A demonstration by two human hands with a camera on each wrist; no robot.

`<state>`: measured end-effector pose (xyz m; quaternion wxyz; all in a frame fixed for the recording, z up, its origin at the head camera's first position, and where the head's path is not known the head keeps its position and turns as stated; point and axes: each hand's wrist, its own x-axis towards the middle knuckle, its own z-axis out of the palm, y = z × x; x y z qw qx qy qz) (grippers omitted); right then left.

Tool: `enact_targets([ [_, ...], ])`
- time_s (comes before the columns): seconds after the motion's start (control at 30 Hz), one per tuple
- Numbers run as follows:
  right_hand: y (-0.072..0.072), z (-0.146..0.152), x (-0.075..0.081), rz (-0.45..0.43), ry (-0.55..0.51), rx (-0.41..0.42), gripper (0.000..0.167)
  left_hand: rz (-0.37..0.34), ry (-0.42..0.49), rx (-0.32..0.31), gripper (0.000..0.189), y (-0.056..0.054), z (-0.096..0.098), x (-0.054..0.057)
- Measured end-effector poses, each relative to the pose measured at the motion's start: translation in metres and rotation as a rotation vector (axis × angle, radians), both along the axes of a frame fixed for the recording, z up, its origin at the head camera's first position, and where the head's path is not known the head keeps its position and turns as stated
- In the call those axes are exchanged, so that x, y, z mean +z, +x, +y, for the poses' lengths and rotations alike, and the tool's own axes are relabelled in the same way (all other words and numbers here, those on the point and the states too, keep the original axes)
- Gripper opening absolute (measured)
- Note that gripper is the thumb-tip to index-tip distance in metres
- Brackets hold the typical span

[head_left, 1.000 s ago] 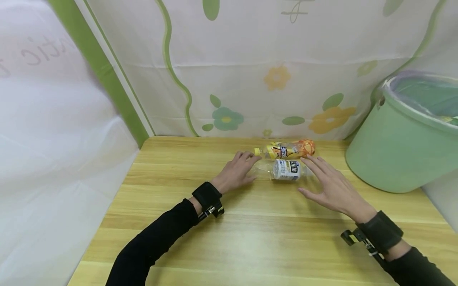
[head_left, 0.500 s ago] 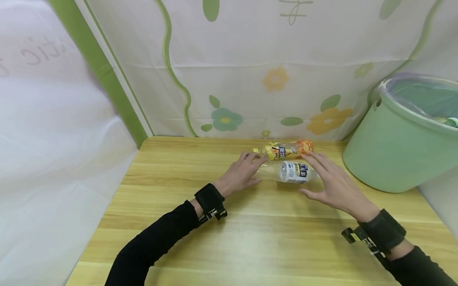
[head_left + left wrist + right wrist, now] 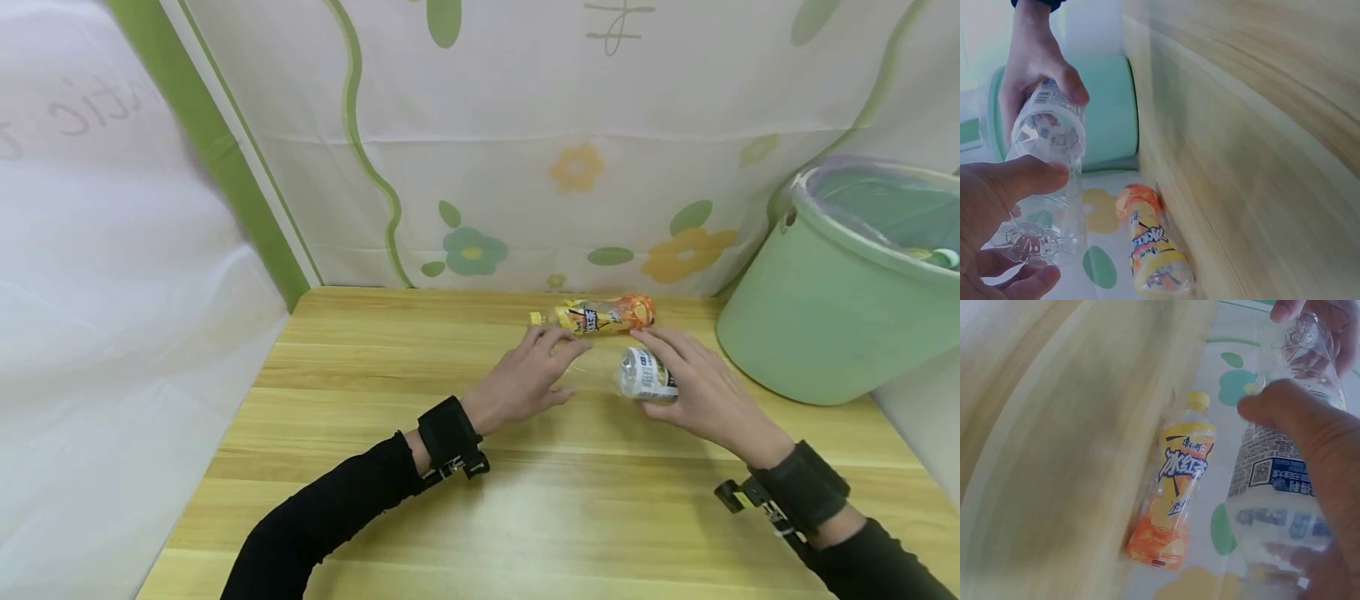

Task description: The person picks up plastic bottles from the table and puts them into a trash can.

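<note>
A clear plastic bottle (image 3: pixel 647 375) with a white and dark label is held sideways between both hands. My left hand (image 3: pixel 519 379) grips its unlabelled end, thumb on one side and fingers on the other; the ridged base shows beside those fingers in the left wrist view. Round the labelled part curls my right hand (image 3: pixel 701 398), its thumb lying across the clear bottle (image 3: pixel 1266 469) in the right wrist view. The palm hides the far end in the head view. Just behind lies a yellow and orange drink bottle (image 3: pixel 603 316) with a yellow cap, untouched.
A pale green bin (image 3: pixel 832 308) with a clear liner stands at the right, a green-capped item (image 3: pixel 943 258) visible inside. A flower-print cloth (image 3: pixel 517 158) hangs behind the wooden table (image 3: pixel 360 358). White sheeting (image 3: pixel 112 333) covers the left side.
The clear bottle has shifted right and slightly towards me into my right hand, which now closes round its label. My left hand has moved right with it. The orange bottle stays put.
</note>
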<state>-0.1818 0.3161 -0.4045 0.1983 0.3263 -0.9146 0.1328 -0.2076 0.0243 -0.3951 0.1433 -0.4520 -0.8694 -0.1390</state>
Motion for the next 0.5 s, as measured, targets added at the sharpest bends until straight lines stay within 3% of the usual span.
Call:
enact_targets([
  [0.17, 0.0039, 0.0001, -0.0008, -0.065, -0.004, -0.012, 0.077, 0.013, 0.007, -0.002, 0.069, 0.0048, 0.0015, 0.0006],
  [0.5, 0.0048, 0.0009, -0.0050, -0.108, -0.002, 0.005, 0.076, -0.010, 0.008, -0.012, 0.069, 0.0055, 0.0012, -0.0034],
])
